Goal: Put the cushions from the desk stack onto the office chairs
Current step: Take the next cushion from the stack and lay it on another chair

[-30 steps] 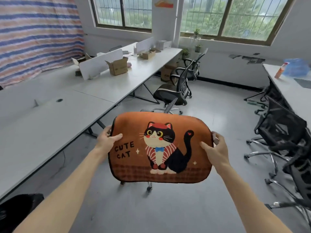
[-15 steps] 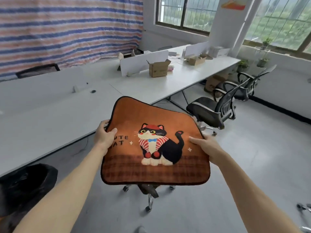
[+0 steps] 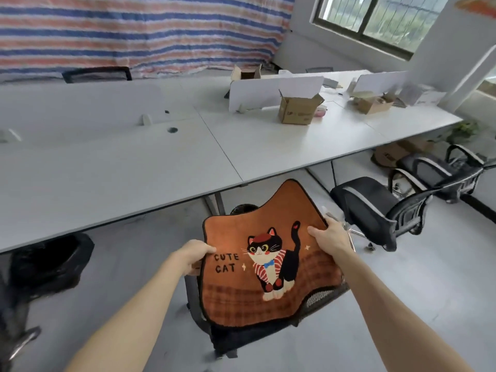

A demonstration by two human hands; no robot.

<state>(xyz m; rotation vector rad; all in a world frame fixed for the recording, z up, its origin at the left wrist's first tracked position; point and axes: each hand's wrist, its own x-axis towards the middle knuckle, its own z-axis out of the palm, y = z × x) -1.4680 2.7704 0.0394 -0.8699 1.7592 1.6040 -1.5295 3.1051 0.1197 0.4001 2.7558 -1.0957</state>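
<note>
Underneath cushion [image 3: 268, 267] in both hands [image 3: 194, 255], seemingly chair [image 3: 241, 336]; desk [image 3: 150, 167] beyond.

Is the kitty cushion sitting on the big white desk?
No, the cat cushion is held by the left hand and right hand over a black chair, below the desk.

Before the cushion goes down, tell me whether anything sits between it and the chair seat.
Nothing visible does. The cushion, held at its sides by the left hand and right hand, hangs right over the chair. The seat beneath is mostly hidden by the cushion.
</note>
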